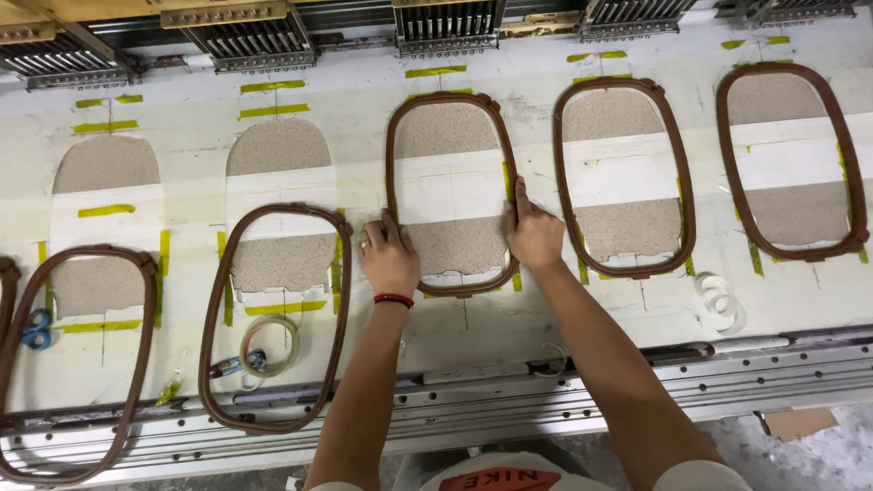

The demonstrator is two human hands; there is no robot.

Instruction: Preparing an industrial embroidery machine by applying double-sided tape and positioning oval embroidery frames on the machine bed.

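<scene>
I see a long white work table [364,109] with a metal rail along its near edge, marked with strips of yellow tape [273,111] and oval cut-outs showing speckled tan material. Between my left hand [389,259] and right hand [534,235] lies a brown oval hoop [394,145], with two more hoops [675,136] beyond my right hand. Past my left hand two hoops [273,211] lie shifted toward the rail, and near them sit a tape roll [269,345] and blue-handled scissors [36,329].
</scene>
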